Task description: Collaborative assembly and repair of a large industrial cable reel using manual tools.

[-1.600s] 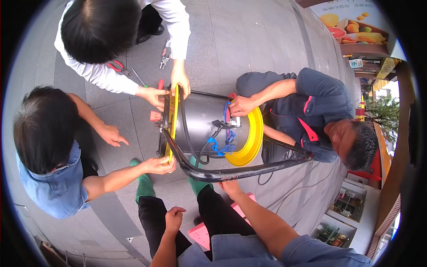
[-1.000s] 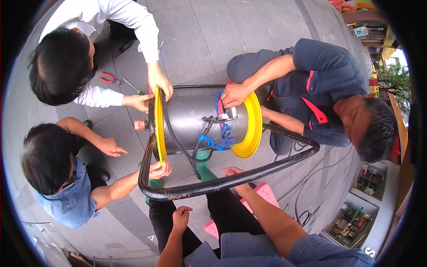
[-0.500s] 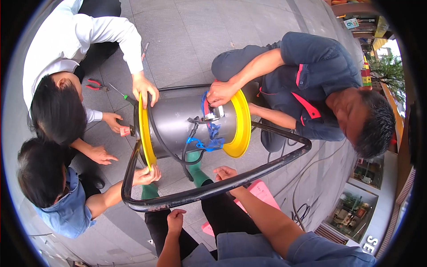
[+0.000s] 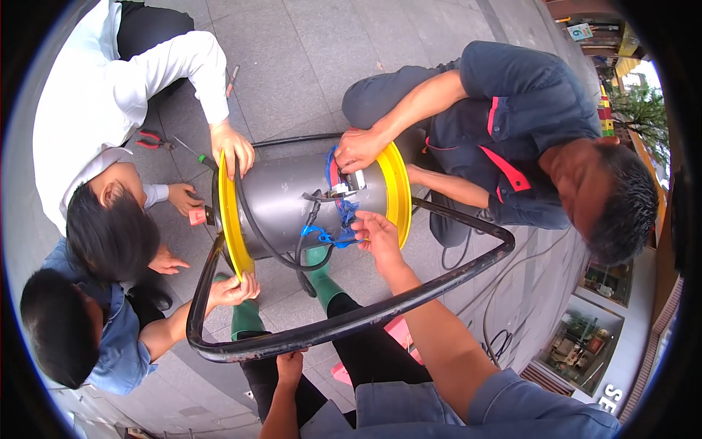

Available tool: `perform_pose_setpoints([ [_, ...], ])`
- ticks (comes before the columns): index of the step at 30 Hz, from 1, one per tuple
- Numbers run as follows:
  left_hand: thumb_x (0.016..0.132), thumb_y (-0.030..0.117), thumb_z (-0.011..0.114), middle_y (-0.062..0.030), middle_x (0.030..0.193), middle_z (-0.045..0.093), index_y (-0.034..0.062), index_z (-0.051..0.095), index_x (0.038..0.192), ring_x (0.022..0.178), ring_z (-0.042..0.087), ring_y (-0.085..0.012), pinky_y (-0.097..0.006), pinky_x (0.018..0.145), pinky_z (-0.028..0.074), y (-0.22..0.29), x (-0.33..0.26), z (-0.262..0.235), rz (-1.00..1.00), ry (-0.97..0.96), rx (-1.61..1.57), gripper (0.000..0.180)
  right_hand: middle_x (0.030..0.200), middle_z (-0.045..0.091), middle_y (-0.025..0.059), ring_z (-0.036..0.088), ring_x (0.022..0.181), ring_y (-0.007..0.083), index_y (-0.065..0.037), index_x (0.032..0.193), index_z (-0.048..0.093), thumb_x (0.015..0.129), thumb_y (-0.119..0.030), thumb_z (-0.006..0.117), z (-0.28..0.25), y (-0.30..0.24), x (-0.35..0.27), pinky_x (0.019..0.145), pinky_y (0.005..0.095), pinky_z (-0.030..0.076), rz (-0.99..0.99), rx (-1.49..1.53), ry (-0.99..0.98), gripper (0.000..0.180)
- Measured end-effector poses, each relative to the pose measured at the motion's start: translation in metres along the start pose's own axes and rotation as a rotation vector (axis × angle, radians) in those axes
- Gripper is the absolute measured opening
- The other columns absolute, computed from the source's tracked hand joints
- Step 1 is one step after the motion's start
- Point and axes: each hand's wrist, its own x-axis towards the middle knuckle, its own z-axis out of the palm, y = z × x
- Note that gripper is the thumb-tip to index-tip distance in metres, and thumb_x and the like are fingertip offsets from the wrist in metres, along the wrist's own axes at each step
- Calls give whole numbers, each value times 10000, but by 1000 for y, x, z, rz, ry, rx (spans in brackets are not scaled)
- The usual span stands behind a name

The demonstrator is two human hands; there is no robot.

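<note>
The grey drum (image 4: pixel 285 189) lies sideways mid-scene between yellow rims (image 4: pixel 398 192). The right hand (image 4: pixel 379 238), fingers half curled, is at the blue wrap (image 4: pixel 349 213) toward its right end; the left hand (image 4: pixel 290 368) curls by the near black bar (image 4: pixel 351 312). I cannot tell whether either grips.

Drum (image 4: pixel 274 208) in the middle

Two people (image 4: pixel 77 124) left of it, a third (image 4: pixel 537 139) right. The bar (image 4: pixel 351 317) runs along its near side. Wires (image 4: pixel 347 212) lie on it, right hand (image 4: pixel 378 234) near them. Far left, pliers (image 4: pixel 152 140) beside a screwdriver (image 4: pixel 202 156).
</note>
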Motion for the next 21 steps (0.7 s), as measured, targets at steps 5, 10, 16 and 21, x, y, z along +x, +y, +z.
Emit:
perform_pose_setpoints([
  [5,761,-22,440,52,528,436,6,661,819,442,344,-25,-205,413,261,-34,11,0,218,82,84,231,746,620,6,503,555,48,-81,991,612,915,-215,485,-9,21,-12,467,197,400,65,-21,-28,200],
  [10,775,-7,439,70,514,418,-5,665,823,447,345,-18,-200,420,252,-61,24,-3,262,49,251,231,710,607,7,491,534,44,-70,975,615,918,-215,481,-15,35,-25,457,189,391,112,-40,-23,205],
  [16,770,-17,443,69,518,416,-6,662,825,448,339,-20,-201,423,252,-63,28,-8,259,42,293,227,697,600,11,476,505,47,-64,987,607,921,-210,475,-10,30,-26,438,192,385,105,-81,-5,208],
  [21,765,-24,444,64,525,425,0,658,815,451,337,-21,-204,424,258,-54,21,-3,216,103,195,221,678,592,35,431,464,46,-52,1083,556,930,-181,446,5,8,-7,406,183,356,-29,-69,-103,229],
])
